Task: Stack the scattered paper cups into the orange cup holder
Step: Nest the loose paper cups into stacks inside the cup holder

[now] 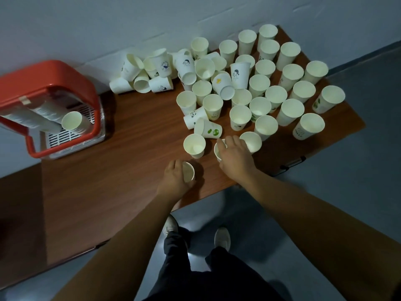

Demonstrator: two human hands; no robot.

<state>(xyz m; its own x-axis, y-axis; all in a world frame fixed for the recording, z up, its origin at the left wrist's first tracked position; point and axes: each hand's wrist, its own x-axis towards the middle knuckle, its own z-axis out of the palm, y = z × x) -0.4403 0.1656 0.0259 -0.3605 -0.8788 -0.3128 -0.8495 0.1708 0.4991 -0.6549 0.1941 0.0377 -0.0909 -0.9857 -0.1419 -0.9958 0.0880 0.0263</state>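
The left hand (176, 178) is wrapped around a single paper cup (188, 171), tilted with its mouth facing right, close to the near edge of the tabletop (134, 153). The right hand (235, 157) reaches just beyond it, fingers curled down over the rim of an upright cup (217, 151); it looks like a grip closing on that cup, though the palm hides most of it, so I cannot tell how firm the hold is. Another upright cup (194, 145) stands just left of that one, and one more (251, 141) touches the right hand's far side.

Beyond the hands the scattered cups (271, 90) crowd the tabletop, upright toward the right, tumbled on their sides nearer the wall. The orange cup holder (48, 83) sits well apart to the left of the hands, with stacked cups (71, 120) already lying inside.

The likely trouble is crowding: lifting the gripped cup could knock its close neighbours over or off the near edge. Squeezing thin paper too hard could also dent a rim, making nesting jam.
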